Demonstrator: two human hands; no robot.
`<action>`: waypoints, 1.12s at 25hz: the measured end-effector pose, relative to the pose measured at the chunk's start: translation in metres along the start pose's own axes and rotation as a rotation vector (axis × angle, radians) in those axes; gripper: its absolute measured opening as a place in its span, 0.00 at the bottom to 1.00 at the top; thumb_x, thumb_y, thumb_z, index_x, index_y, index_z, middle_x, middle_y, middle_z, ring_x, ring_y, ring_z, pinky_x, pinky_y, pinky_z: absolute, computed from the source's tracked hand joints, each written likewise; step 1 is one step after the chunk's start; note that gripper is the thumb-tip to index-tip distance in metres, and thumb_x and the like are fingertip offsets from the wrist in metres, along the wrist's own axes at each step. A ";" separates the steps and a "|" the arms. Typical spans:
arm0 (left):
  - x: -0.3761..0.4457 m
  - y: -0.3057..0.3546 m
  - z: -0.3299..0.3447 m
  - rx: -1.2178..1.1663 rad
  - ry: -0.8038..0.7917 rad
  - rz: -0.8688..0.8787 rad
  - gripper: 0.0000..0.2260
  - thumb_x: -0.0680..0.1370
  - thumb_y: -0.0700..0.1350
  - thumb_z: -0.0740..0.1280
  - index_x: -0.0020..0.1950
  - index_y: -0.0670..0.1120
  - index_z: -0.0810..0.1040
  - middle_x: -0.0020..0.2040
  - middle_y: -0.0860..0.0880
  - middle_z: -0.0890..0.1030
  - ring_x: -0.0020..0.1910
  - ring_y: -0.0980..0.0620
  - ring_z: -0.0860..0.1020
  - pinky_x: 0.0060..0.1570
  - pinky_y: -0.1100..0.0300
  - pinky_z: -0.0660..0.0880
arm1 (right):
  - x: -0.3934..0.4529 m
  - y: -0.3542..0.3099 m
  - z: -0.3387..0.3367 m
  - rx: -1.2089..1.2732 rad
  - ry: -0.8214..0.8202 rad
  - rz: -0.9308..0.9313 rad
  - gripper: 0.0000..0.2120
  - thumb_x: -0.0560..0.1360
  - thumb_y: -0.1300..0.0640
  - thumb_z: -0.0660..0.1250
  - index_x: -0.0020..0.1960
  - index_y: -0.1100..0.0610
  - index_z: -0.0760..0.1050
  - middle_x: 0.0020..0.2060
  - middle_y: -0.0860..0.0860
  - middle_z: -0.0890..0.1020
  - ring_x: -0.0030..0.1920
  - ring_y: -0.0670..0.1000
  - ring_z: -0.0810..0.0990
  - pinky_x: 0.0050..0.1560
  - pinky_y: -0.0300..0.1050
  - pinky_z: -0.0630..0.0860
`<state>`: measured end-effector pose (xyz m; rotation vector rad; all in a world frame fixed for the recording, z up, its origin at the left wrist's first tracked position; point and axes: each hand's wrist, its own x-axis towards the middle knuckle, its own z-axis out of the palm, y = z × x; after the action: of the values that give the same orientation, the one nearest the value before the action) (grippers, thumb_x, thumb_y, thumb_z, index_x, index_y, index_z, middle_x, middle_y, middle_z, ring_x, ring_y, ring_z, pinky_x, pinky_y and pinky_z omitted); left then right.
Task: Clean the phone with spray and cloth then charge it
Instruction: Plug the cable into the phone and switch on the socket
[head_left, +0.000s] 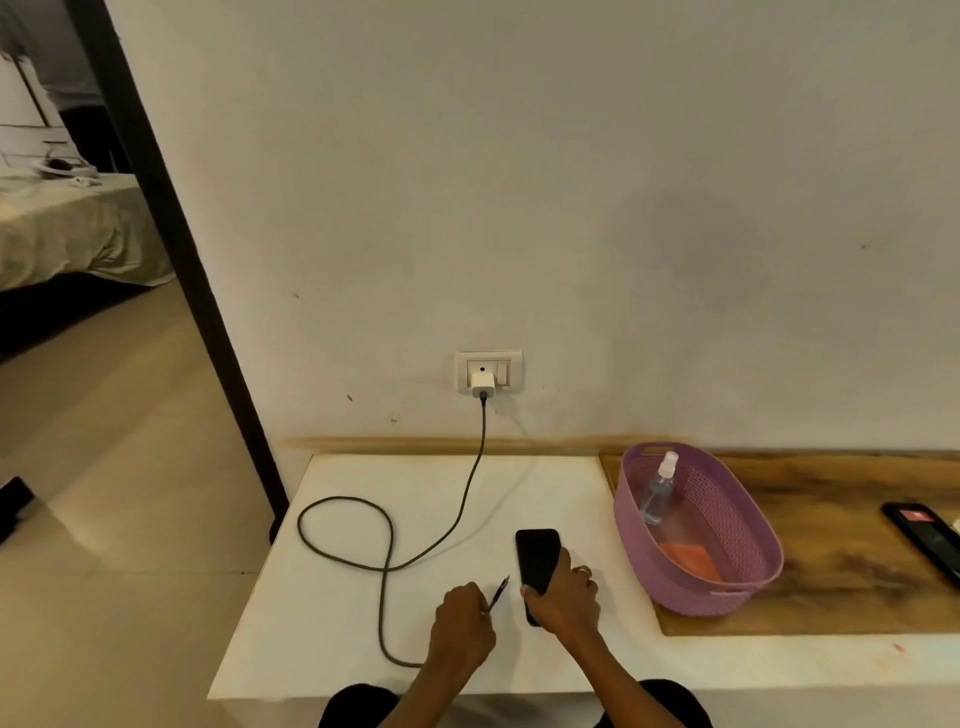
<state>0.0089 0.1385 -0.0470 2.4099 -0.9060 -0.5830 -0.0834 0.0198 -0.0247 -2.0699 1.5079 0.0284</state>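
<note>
A black phone (537, 558) is held just above the white table (363, 597), with my right hand (563, 597) gripping its near end. My left hand (462, 621) pinches the plug end of the dark charging cable (387, 545), whose tip points toward the phone's lower end a short gap away. The cable loops across the table up to a white charger (482, 385) plugged into the wall socket (489, 372). A clear spray bottle (658, 491) and an orange cloth (691, 561) lie inside the purple basket (649, 566) to the right.
The basket stands on a wooden board (857, 571). A second phone (927, 538) with a lit screen lies at the board's right edge. The table's left edge drops to the floor beside a dark door frame (171, 249).
</note>
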 end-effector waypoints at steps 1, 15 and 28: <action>0.001 0.001 -0.005 -0.090 0.012 -0.012 0.02 0.78 0.41 0.66 0.48 0.47 0.74 0.51 0.48 0.81 0.49 0.53 0.80 0.48 0.64 0.76 | -0.002 0.001 0.004 -0.045 0.022 0.017 0.46 0.70 0.39 0.69 0.76 0.54 0.49 0.71 0.58 0.65 0.70 0.58 0.67 0.67 0.53 0.70; 0.011 0.014 -0.055 -0.888 -0.035 -0.261 0.07 0.75 0.31 0.65 0.47 0.39 0.81 0.42 0.41 0.82 0.32 0.49 0.81 0.34 0.60 0.79 | 0.010 -0.011 0.009 0.056 -0.084 0.140 0.56 0.62 0.47 0.79 0.74 0.63 0.47 0.67 0.59 0.69 0.65 0.59 0.74 0.62 0.51 0.75; -0.005 0.055 -0.092 -0.879 0.128 -0.196 0.06 0.78 0.46 0.70 0.43 0.48 0.86 0.34 0.47 0.82 0.25 0.54 0.65 0.22 0.64 0.61 | -0.020 -0.020 -0.061 1.163 -0.405 -0.081 0.38 0.53 0.52 0.84 0.59 0.59 0.73 0.51 0.62 0.80 0.52 0.59 0.81 0.43 0.45 0.81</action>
<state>0.0292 0.1330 0.0582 1.7018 -0.2526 -0.7013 -0.0923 0.0132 0.0417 -1.0760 0.8312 -0.3538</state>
